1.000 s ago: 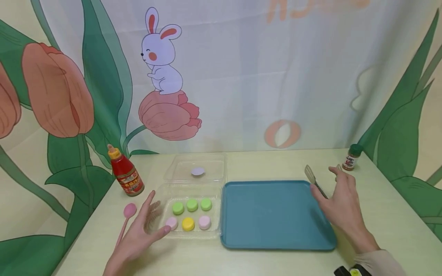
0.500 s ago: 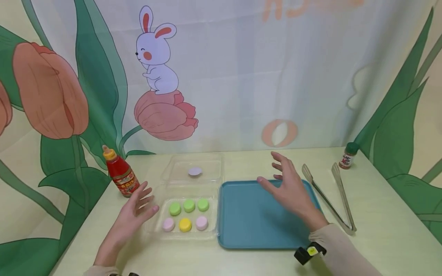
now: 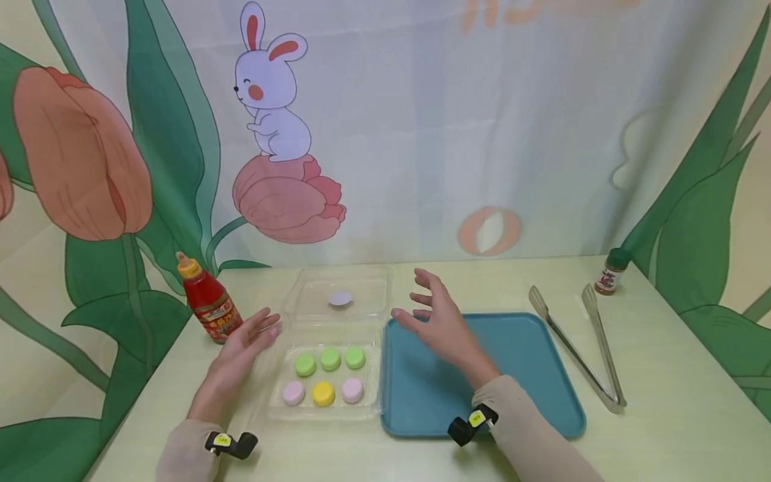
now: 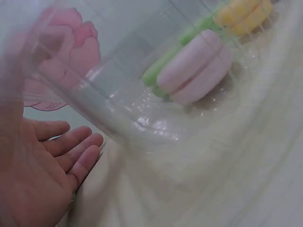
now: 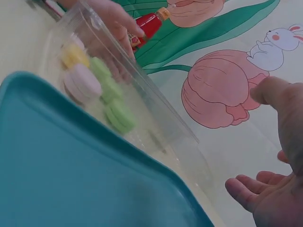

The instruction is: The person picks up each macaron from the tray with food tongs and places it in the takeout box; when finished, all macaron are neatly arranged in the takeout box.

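Observation:
A clear plastic clamshell box (image 3: 325, 412) lies with its lid (image 3: 373, 294) folded back; a pale lilac round sticker (image 3: 340, 298) shows on the lid. Inside are three green macarons (image 3: 330, 359), two pale pink ones (image 3: 352, 389) and a yellow one (image 3: 323, 393). My left hand (image 3: 237, 351), holding nothing, is beside the box's left edge with fingers loosely bent. Over the left part of a blue tray (image 3: 512, 368) hovers my right hand (image 3: 442, 335), also holding nothing, its fingers spread toward the box. Both wrist views show bare palms near the plastic.
A red sauce bottle (image 3: 212, 308) with a yellow cap stands behind my left hand. To the tray's right lie metal tongs (image 3: 604, 355), spread apart. A small green-capped spice jar (image 3: 612, 271) stands at the back right, before the printed curtain (image 3: 409, 134).
My right hand has moved left from above the tongs, across the tray, toward the box. My left hand has shifted slightly back and left; the pink spoon seen earlier is out of sight.

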Action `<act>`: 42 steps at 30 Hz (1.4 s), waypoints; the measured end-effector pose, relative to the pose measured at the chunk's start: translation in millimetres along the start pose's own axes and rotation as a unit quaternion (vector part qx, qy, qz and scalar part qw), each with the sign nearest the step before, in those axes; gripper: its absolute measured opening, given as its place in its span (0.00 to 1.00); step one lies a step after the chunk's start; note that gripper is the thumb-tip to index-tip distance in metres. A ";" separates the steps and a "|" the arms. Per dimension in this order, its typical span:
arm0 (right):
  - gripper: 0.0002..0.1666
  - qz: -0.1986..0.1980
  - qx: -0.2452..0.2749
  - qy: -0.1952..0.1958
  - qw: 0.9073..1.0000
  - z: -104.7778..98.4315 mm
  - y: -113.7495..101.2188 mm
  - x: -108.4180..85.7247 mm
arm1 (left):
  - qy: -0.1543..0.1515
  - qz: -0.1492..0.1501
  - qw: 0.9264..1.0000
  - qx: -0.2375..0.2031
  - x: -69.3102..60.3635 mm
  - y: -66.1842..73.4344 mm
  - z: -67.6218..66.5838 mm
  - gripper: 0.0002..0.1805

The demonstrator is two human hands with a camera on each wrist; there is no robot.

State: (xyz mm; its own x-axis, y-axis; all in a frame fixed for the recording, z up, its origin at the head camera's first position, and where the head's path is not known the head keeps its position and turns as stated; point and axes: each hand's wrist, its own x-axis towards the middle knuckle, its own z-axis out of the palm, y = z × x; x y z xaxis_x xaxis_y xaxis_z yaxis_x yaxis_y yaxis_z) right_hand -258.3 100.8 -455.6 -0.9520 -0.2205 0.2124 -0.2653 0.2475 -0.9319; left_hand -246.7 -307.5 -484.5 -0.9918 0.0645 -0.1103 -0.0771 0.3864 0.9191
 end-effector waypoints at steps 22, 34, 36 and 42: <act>0.39 0.093 0.056 -0.025 0.994 44.9 16.3 3.4 | -0.035 0.041 0.993 -0.101 2.0 -5.8 5.2 0.36; 0.41 0.098 0.109 -0.026 0.989 49.5 15.0 5.4 | -0.024 0.051 0.990 -0.130 4.0 -12.2 4.9 0.39; 0.40 0.098 0.115 -0.027 0.988 50.2 15.5 5.9 | -0.023 0.056 0.989 -0.134 4.8 -12.7 5.2 0.38; 0.34 0.094 0.141 -0.026 0.985 50.7 15.4 6.5 | -0.020 0.067 0.988 -0.139 5.2 -13.4 4.7 0.37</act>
State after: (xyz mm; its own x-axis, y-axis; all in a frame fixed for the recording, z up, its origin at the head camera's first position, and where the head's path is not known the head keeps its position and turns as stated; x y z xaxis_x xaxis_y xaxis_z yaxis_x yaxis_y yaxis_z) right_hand -260.8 55.4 -483.5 -0.9693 -0.2453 0.0201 -0.0253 0.0184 -0.9995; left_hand -250.3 -308.0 -499.2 -0.9906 0.1363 0.0101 0.0245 0.1043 0.9942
